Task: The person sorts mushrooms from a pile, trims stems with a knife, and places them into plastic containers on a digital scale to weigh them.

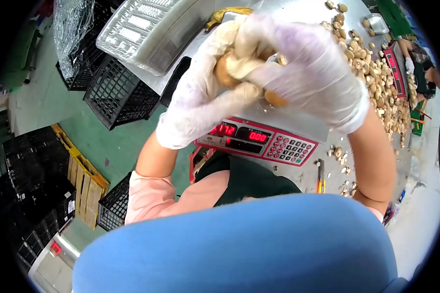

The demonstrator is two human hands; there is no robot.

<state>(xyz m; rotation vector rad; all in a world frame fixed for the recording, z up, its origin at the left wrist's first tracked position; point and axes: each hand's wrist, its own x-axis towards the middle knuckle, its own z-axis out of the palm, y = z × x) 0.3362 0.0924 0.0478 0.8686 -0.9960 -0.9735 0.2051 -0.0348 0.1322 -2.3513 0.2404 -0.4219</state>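
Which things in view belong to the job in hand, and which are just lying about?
Apparently in the job: left hand, right hand, mushrooms, scale, probably trays.

Apparently lying about: pallet, crates, clear plastic.

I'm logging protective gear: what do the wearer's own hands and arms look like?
The left hand and right hand wear whitish gloves, wrinkled in places, with purplish tinges. The left sleeve is pale pink, stopping short of the glove; only a sliver of the right sleeve, also pink, shows.
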